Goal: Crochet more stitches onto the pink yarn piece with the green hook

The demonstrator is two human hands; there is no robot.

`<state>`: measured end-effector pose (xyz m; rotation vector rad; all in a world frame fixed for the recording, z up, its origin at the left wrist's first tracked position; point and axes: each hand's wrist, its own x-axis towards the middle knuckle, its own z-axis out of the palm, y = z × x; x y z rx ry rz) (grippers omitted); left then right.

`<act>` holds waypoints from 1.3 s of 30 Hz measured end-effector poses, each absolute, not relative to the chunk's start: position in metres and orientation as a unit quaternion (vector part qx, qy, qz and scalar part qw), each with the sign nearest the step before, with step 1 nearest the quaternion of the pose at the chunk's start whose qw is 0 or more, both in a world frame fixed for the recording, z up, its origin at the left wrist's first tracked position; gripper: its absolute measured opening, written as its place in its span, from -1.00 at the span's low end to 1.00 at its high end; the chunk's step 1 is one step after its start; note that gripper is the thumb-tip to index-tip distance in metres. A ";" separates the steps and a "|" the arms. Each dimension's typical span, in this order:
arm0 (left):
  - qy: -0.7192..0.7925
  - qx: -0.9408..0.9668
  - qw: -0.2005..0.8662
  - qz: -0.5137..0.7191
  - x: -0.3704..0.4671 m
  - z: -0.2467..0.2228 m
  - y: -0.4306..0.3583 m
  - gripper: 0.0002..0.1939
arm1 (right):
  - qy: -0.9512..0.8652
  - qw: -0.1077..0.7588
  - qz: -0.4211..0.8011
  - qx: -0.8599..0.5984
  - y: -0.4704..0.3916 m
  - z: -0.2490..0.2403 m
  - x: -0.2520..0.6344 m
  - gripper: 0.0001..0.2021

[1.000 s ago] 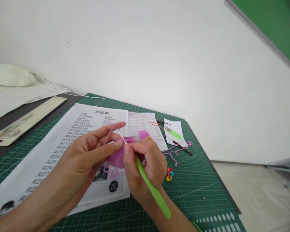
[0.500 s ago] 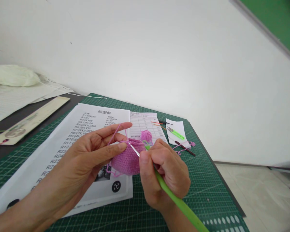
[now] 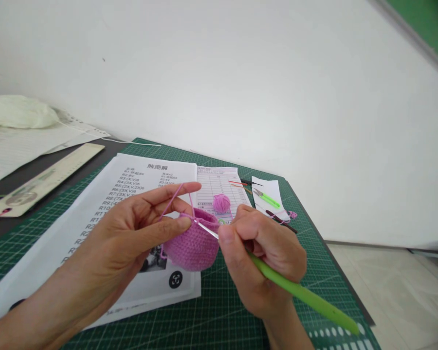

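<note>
A pink crocheted cup-shaped piece (image 3: 191,248) hangs from my left hand (image 3: 142,223), whose thumb and fingers pinch its upper rim. Pink yarn (image 3: 175,198) runs over the raised left index finger down to the stitches. My right hand (image 3: 264,257) is closed around a crochet hook (image 3: 306,296) with a green handle and a silver shaft. The hook's tip touches the rim beside my left thumb. Behind the piece, a small ball of pink yarn (image 3: 222,203) rests on a printed table sheet.
A printed pattern sheet (image 3: 105,204) lies on the green cutting mat (image 3: 219,311). Green thread snips (image 3: 268,198), thin tools and a pink yarn scrap (image 3: 293,214) are at the right. On the left are a ruler (image 3: 54,175) and a pale yarn skein (image 3: 18,112). A white wall (image 3: 241,87) stands behind.
My right hand has moved right and the hook's handle has swung to a flatter angle. The crocheted piece has tilted, showing more of its opening. My left hand keeps its pinch.
</note>
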<state>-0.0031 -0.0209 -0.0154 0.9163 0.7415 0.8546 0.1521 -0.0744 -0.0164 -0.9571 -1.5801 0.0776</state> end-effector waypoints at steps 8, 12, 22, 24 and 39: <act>0.329 0.425 0.751 0.384 -0.003 -0.017 -0.021 -0.59 | -0.632 0.628 0.146 -0.430 -0.078 -0.021 0.154 -0.70; 0.328 0.437 0.749 0.375 0.001 -0.018 -0.021 -0.57 | -0.619 0.630 0.155 -0.442 -0.077 -0.021 0.153 -0.71; 0.304 0.417 0.791 0.329 -0.007 -0.018 -0.021 -0.56 | -0.657 0.569 0.027 -0.494 -0.070 -0.014 0.150 -0.85; 0.300 0.419 0.792 0.328 -0.005 -0.018 -0.021 -0.57 | -0.659 0.564 0.083 -0.491 -0.070 -0.015 0.150 -0.76; 0.352 0.458 0.704 0.414 0.006 -0.023 -0.027 -0.52 | -0.683 0.526 -0.113 -0.494 -0.064 -0.030 0.134 -0.73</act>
